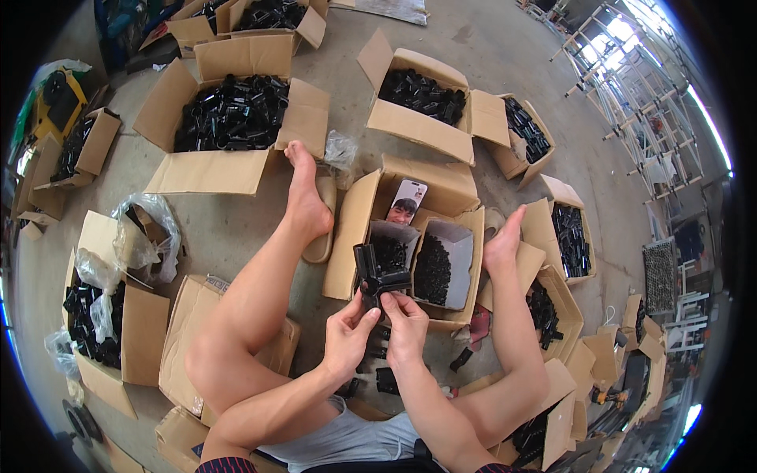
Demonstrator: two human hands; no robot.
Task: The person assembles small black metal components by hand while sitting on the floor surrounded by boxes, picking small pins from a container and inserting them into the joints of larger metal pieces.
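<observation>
My left fingers [368,319] and right fingers [406,310] grasp a black pipe connector [388,281]; a grey bin [461,272] sits at its two o'clock.

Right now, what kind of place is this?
Probably a workshop: open cardboard boxes full of black parts stand on a grey floor, and the left hand and right hand hold a black fitting.

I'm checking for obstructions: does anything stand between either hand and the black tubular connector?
Nothing visible does: the left hand and right hand both hold the black tubular connector directly. The cardboard box with gray trays lies beyond it, not between.
</observation>
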